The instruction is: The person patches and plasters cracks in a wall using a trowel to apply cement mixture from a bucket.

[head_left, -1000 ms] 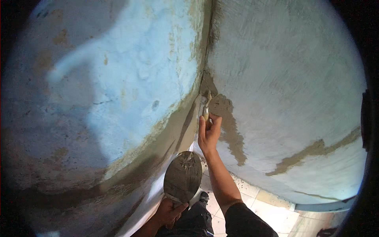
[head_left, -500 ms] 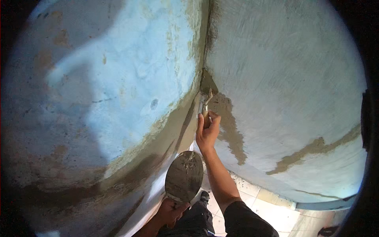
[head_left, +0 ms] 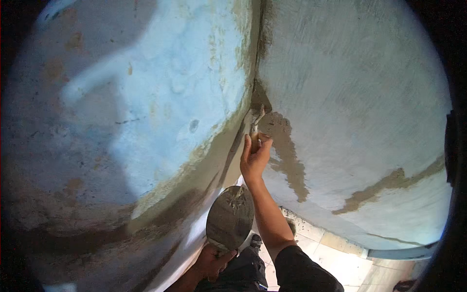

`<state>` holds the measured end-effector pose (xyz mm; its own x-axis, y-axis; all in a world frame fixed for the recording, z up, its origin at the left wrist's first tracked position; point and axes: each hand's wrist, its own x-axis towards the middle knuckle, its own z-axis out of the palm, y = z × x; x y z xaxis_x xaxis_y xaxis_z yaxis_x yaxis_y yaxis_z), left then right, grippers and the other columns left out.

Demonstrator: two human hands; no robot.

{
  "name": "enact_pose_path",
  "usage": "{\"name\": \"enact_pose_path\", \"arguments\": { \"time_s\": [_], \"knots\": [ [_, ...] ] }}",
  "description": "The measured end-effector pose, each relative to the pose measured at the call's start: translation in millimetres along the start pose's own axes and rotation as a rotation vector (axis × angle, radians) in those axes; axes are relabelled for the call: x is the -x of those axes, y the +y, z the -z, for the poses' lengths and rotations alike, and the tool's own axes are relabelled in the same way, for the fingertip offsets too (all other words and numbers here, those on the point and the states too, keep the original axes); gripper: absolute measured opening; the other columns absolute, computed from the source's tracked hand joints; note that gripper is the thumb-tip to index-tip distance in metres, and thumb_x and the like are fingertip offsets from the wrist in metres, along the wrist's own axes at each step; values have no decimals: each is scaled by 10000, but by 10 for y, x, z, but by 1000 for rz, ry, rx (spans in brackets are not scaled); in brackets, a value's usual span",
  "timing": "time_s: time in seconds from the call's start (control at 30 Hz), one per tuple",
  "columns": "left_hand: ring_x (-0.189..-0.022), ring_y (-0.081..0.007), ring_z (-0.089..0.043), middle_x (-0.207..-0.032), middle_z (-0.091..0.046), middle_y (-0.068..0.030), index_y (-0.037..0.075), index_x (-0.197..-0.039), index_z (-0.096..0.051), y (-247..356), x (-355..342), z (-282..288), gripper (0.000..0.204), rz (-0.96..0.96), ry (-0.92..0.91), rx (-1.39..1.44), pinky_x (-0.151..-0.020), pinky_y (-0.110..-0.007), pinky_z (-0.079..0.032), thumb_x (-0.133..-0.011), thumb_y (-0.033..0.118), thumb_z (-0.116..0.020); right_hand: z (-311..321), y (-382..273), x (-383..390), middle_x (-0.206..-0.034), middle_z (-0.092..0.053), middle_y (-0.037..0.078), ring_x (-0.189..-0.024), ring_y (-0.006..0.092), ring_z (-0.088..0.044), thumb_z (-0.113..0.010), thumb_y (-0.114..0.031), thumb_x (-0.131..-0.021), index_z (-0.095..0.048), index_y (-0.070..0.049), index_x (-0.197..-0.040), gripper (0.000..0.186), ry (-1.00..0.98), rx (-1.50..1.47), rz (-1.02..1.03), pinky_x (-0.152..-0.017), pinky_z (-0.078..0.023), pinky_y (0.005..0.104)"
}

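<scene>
My right hand (head_left: 255, 159) grips the wooden handle of a small pointed trowel (head_left: 261, 101), its blade lying against the wall by the inside corner. A wet grey-brown mortar patch (head_left: 287, 146) spreads on the right wall beside the blade. Low in front of me, my left hand (head_left: 214, 262) is closed around the near end of a dark oval plastering board (head_left: 228, 219). A little mortar (head_left: 238, 194) clings to the board's far end. The board's grip is mostly hidden by my fingers.
To the left is a blue, stained wall (head_left: 165, 107) with a rough brown plaster band along its edge. The grey right wall (head_left: 360, 97) carries another damp streak (head_left: 374, 192). Below are pale floor tiles (head_left: 335, 258), my shoe (head_left: 256, 240), and a grey strip (head_left: 404, 253) along the wall's foot.
The view has shifted slightly, so the walls sit a little farther right. The trowel stays at the corner with only slight movement; both hands keep their holds.
</scene>
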<state>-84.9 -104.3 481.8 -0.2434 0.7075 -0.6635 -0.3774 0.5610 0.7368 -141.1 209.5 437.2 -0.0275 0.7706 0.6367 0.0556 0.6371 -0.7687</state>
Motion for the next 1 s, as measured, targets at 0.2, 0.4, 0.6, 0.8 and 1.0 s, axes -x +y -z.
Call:
{"name": "enact_pose_path", "arguments": {
  "time_s": [0.2, 0.4, 0.6, 0.8, 1.0],
  "knots": [
    [-422, -93, -495, -556, -552, -4, 74, -787, -642, -77, 76, 138, 311, -58, 26, -76, -376, -291, -356, -953, 323, -723, 20, 7, 87, -962, -528, 60, -768, 78, -537, -621, -72, -1006, -441, 2, -1166, 252, 47, -91, -34, -656, -456, 226],
    [-409, -99, -489, -555, -557, -9, 73, -807, -643, -301, -11, 194, 300, -62, 9, -16, -379, -293, -371, -959, 321, -715, 7, 60, 104, -926, -550, 58, -792, 71, -545, -624, -72, -1005, -428, 5, -1176, 271, -37, -162, -187, -655, -452, 221],
    [-442, -93, -505, -564, -552, -2, 71, -879, -646, -125, 26, 130, 272, -94, -32, -16, -405, -287, -391, -958, 321, -715, 60, 27, 75, -1017, -550, 92, -846, 111, -572, -618, -51, -1002, -431, 18, -1189, 274, -66, -61, -89, -760, -489, 247],
    [-447, -94, -506, -574, -556, -1, 74, -902, -649, -185, -24, 167, 261, -79, -46, -44, -422, -290, -407, -956, 319, -719, 82, 104, 196, -1041, -525, 98, -861, 113, -569, -599, -32, -1006, -428, 20, -1199, 263, -28, -196, -169, -785, -486, 252],
    [-436, -102, -506, -580, -567, -10, 78, -892, -645, -128, 6, 137, 280, -44, -49, 1, -401, -297, -393, -956, 342, -714, 70, 127, 180, -847, -510, 34, -778, 73, -484, -620, -28, -993, -417, 22, -1207, 299, -113, -144, -109, -758, -446, 221]
  ]
}}
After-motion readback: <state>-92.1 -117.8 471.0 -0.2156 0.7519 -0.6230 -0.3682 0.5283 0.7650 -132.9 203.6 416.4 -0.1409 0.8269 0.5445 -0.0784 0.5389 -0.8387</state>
